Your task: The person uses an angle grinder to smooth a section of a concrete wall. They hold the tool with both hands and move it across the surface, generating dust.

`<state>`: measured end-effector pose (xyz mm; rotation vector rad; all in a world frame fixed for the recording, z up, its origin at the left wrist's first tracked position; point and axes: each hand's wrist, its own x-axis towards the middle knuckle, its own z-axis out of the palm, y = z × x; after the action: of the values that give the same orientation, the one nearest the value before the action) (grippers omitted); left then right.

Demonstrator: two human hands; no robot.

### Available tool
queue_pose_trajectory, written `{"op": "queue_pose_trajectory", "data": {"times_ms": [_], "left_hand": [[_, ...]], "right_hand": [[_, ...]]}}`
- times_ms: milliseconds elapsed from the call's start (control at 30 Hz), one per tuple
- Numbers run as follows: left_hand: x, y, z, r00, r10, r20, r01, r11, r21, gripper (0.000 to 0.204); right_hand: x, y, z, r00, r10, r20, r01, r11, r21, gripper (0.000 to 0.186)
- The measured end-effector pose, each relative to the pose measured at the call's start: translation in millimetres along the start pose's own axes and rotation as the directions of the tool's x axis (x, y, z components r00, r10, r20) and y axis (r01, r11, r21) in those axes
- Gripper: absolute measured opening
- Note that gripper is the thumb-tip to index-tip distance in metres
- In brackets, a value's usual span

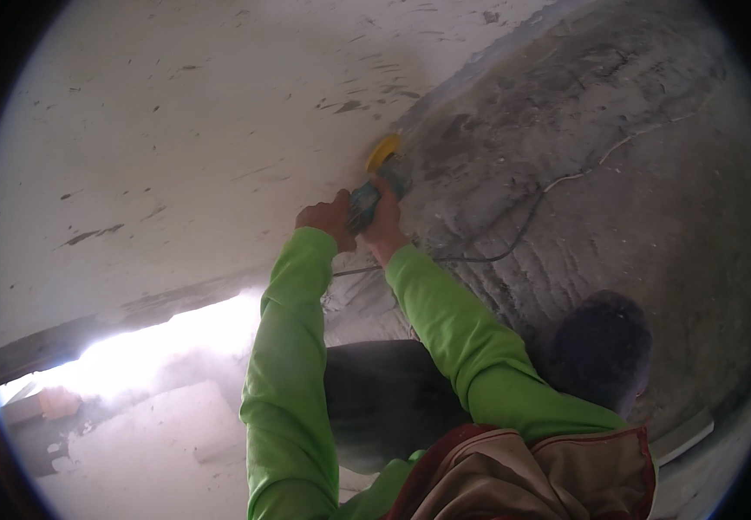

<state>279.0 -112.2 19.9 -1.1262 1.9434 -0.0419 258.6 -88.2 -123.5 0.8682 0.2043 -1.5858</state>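
An angle grinder (365,204) with a teal body reaches out ahead of me, held in both hands. Its yellow disc or guard (382,153) is at the far end, close to the line where the pale wall (176,147) meets the rough grey surface; whether it touches cannot be made out. My left hand (330,220) is closed on the grinder's rear body. Further forward, my right hand (385,217) wraps round its right side, fingers toward the head. Bright green sleeves cover both forearms.
A cable (514,245), dark near me and pale farther off, crosses the dusty grey ground (653,217) to the right. Glaring light and dust fill a gap (167,347) under the wall's lower edge at left. My dark shoe (601,347) is at lower right.
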Motion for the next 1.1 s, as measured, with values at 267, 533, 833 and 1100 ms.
{"op": "queue_pose_trajectory", "data": {"times_ms": [267, 533, 833, 1100], "left_hand": [[7.9, 9.2, -10.7, 0.996, 0.043, -0.078, -0.046, 0.998, -0.038, 0.084], [-2.2, -3.3, -1.3, 0.999, -0.006, -0.039, 0.003, 0.997, -0.074, 0.085], [-20.8, -34.7, 26.8, 0.998, -0.029, -0.050, 0.022, 0.990, -0.138, 0.089], [-24.5, -31.6, 16.0, 0.996, -0.005, -0.084, -0.008, 0.988, -0.155, 0.092]], "right_hand": [[3.6, -19.5, 9.0, 0.993, -0.111, 0.032, 0.112, 0.993, -0.042, 0.029], [-6.5, 1.3, 8.1, 0.991, -0.128, -0.034, 0.126, 0.989, -0.072, 0.031], [-14.0, 37.0, 2.4, 0.994, -0.045, -0.104, 0.035, 0.995, -0.098, 0.023], [-16.7, 33.7, 7.8, 0.988, -0.156, -0.019, 0.155, 0.986, -0.067, 0.035]]}}
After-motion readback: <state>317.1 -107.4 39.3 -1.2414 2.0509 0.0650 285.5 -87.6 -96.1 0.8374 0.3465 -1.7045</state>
